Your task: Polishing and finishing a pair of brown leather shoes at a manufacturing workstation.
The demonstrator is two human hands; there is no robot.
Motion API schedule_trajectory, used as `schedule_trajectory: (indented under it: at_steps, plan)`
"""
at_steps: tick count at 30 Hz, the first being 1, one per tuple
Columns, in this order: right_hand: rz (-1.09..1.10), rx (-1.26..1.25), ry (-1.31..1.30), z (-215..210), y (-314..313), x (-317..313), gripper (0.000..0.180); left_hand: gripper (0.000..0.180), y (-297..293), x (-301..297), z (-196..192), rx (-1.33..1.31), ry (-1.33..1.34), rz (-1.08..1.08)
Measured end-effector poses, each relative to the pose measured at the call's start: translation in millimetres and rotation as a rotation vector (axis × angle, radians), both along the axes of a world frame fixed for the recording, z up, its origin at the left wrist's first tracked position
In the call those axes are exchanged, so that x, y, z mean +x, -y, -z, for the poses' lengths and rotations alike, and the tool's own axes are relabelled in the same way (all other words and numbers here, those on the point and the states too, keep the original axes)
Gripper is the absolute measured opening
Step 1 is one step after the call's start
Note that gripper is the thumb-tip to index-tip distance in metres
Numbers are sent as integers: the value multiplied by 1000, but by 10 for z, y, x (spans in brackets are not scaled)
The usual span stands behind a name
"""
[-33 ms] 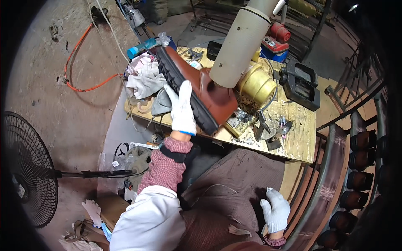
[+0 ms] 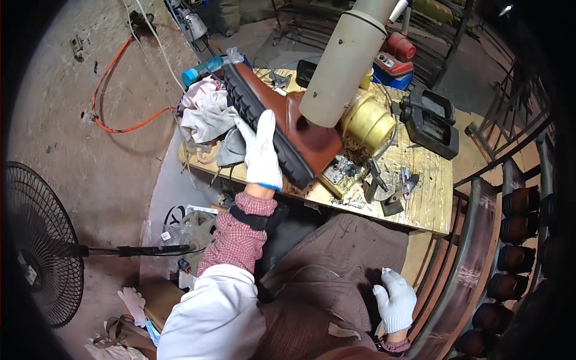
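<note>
A brown leather boot (image 2: 261, 90) with a thick black lugged sole (image 2: 255, 105) lies tilted over the workbench. My left hand (image 2: 262, 159), in a white knit glove, grips it at the sole, with the thumb and fingers split around the edge. The boot's shaft sits under the mouth of a wide beige cylinder (image 2: 342, 66), and the contact there is partly hidden. My right hand (image 2: 396, 302), also gloved in white, rests beside my lap at the lower right, its fingers apart and holding nothing.
The wooden bench (image 2: 429, 204) carries a yellow cylinder (image 2: 369, 123), hand tools (image 2: 393, 204), cloths (image 2: 204, 117) and a black tray (image 2: 432, 129). A fan (image 2: 45, 246) stands at left. Racks with several dark boots (image 2: 519, 228) line the right side.
The boot has tilted very slightly, its shaft end shifting a little to the right under the cylinder. My left hand has barely moved, and my right hand stays still.
</note>
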State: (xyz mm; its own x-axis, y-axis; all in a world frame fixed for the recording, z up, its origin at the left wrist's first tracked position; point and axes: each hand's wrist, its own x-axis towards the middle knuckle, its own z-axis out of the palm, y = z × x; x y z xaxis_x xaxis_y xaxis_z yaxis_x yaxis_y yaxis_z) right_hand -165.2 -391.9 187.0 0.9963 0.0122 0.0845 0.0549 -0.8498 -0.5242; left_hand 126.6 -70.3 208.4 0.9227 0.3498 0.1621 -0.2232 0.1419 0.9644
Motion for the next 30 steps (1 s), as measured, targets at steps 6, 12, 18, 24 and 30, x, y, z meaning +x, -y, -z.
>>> schedule_trajectory:
  at_steps: [6,12,18,24,30]
  plan:
    - [-144,19,87,-136,-98,378,42,85,262,293,-495,-153,-58,-42]
    - [-269,79,327,-443,-435,1106,47,87,136,-7,-442,-284,-105,11]
    - [-547,-206,735,-920,-1238,1913,50,85,126,-610,-210,-342,-80,28]
    - [-917,-582,-434,-469,-921,1300,18,104,-77,-622,-400,-394,-18,-58]
    - [-231,106,-140,52,-135,315,26,78,-484,-349,-201,-689,-163,36]
